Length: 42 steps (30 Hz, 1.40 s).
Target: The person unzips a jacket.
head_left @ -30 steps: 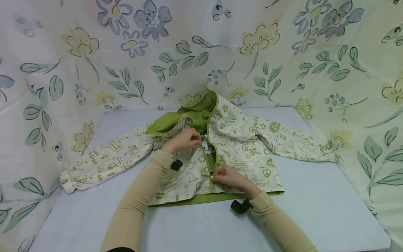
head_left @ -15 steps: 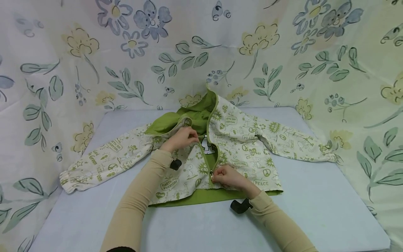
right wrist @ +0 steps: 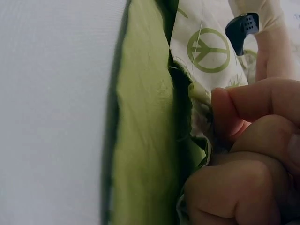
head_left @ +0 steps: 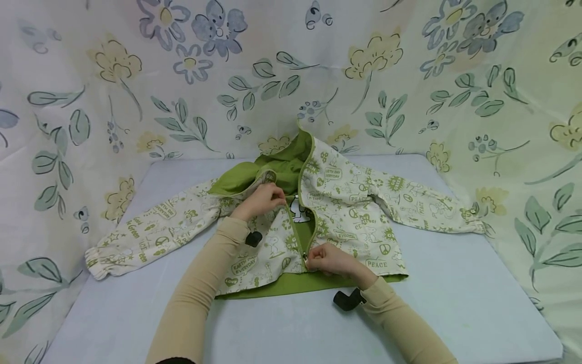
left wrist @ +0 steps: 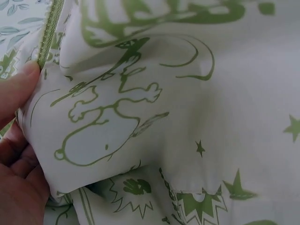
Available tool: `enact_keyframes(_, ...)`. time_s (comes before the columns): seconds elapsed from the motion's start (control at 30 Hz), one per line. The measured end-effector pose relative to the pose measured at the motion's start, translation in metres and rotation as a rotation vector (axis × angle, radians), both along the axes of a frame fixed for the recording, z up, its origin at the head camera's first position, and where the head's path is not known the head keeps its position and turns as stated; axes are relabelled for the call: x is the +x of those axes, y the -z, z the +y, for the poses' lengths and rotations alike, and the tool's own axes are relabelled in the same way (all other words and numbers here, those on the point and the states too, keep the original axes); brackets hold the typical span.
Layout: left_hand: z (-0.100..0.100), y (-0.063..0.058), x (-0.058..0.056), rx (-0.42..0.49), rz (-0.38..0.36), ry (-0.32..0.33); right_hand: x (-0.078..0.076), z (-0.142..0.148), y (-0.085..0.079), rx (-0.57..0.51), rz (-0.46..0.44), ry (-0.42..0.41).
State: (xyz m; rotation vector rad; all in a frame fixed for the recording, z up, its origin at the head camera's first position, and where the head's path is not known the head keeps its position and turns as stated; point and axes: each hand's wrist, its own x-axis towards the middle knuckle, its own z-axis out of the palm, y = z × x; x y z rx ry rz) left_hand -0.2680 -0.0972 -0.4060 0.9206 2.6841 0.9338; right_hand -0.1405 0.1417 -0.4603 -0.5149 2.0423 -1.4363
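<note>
A hooded white jacket (head_left: 350,222) with green print and green lining lies front up, its zipper open down to near the hem. My left hand (head_left: 265,198) pinches the left front edge at mid-chest, lifting the fabric a little. In the left wrist view, the thumb (left wrist: 21,86) lies on the cloth beside the green zipper tape (left wrist: 49,35), the other fingers behind it. Low on the front, my right hand (head_left: 331,259) pinches the zipper pull at the slider (head_left: 305,257). The right wrist view shows curled fingers (right wrist: 253,140) at the hem; the pull is mostly hidden there.
Both sleeves spread outward, the left sleeve (head_left: 150,235) and the right sleeve (head_left: 423,202). The hood (head_left: 286,162) gapes toward the back. A pale table (head_left: 282,333) lies underneath, with a floral curtain (head_left: 291,76) behind. Black wrist cameras (head_left: 347,299) sit on the wrists.
My right hand has drawn the slider slightly down toward the hem, and the zipper gap is a bit longer. My left hand has shifted slightly left with the front edge.
</note>
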Motion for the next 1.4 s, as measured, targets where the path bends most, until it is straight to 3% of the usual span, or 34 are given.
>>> enact_keyframes(0.2,-0.0007,0.0014,0.0006,0.003,-0.008,-0.022,0.0041,-0.0005,0.0015,0.041,0.022,-0.009)
enact_keyframes(0.63,-0.0007,0.0026,0.0004,0.013,0.009,-0.062,0.0060,0.0013,0.0020,0.045,-0.024,-0.025)
enact_keyframes(0.87,-0.0004,0.0054,-0.0002,0.001,0.019,-0.049,0.0055,0.0035,0.0021,0.034,-0.013,-0.052)
enact_keyframes(1.4,-0.0014,0.0071,-0.0010,0.003,-0.031,-0.054,0.0067,0.0092,0.0015,0.027,-0.040,-0.110)
